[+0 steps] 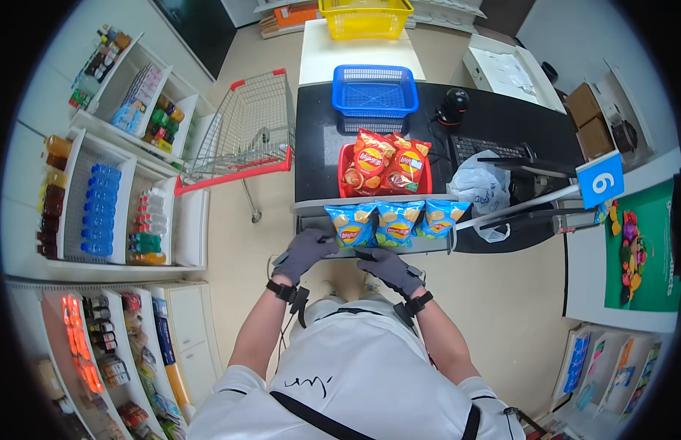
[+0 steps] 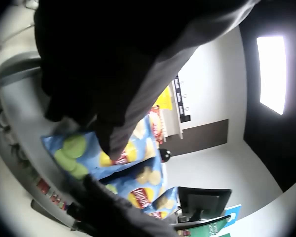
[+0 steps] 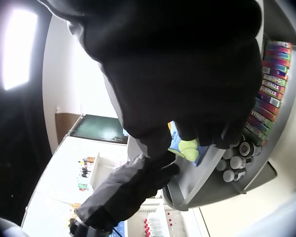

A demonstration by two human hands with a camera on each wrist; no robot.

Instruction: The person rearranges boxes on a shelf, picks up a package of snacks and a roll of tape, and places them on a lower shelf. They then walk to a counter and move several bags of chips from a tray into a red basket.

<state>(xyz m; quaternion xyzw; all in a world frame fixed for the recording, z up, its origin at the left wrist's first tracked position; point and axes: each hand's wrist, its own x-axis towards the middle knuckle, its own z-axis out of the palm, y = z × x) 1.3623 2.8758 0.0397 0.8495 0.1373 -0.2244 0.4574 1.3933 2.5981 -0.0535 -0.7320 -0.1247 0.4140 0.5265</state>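
Three blue bags of potato chips stand side by side on a grey shelf [image 1: 311, 222] in the head view: a left bag [image 1: 350, 224], a middle bag [image 1: 397, 223] and a right bag [image 1: 442, 218]. My gloved left hand [image 1: 306, 254] is at the lower left corner of the left bag, its fingers loosely bent. In the left wrist view, a finger of it overlaps the front of a blue chip bag [image 2: 75, 157]. My gloved right hand [image 1: 390, 270] is at the shelf's front edge below the bags, fingers pointing left. Its fingertips are partly hidden in the right wrist view.
Behind the shelf, a red basket [image 1: 345, 185] holds red chip bags [image 1: 408, 167] on the black counter [image 1: 315, 139]. A blue basket [image 1: 375, 72] stands farther back. Right are a plastic bag [image 1: 481, 189] and a scanner [image 1: 452, 107]; left is a shopping cart [image 1: 245, 132]. Candy packs [image 3: 272, 91] line a lower ledge.
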